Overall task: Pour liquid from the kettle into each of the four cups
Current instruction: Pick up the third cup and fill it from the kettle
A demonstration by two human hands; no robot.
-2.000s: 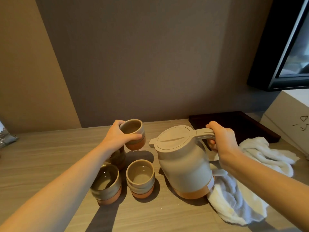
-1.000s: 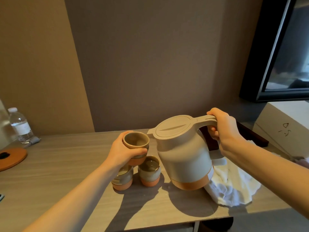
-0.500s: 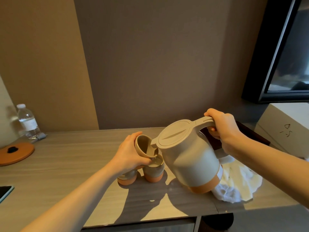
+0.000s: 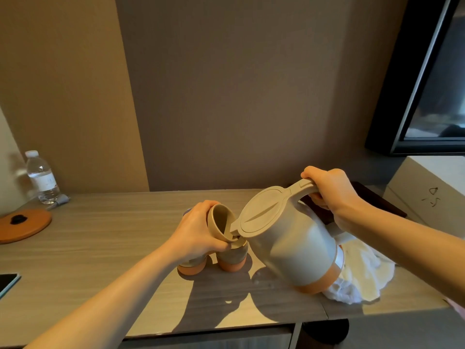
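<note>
My right hand [image 4: 329,192] grips the handle of a beige kettle [image 4: 289,245] with an orange base. The kettle is lifted and tilted to the left, its spout at the rim of a beige cup [image 4: 221,222]. My left hand [image 4: 196,233] holds that cup in the air, tipped toward the spout. Two more cups stand on the wooden table [image 4: 100,235] right under it: one [image 4: 232,258] below the spout, another [image 4: 192,267] partly hidden by my left hand. A fourth cup is barely visible behind my hand.
A white towel [image 4: 362,275] lies bunched to the right of the kettle, with a dark tray [image 4: 377,202] behind it. A water bottle [image 4: 41,177] and an orange round lid [image 4: 22,224] sit at the far left. A phone [image 4: 7,282] lies at the left edge. A pale box [image 4: 427,190] stands at the right.
My right hand lifted the kettle off the table and tilted it left. My left hand tipped the raised cup toward the spout. The camera view rose and pulled back.
</note>
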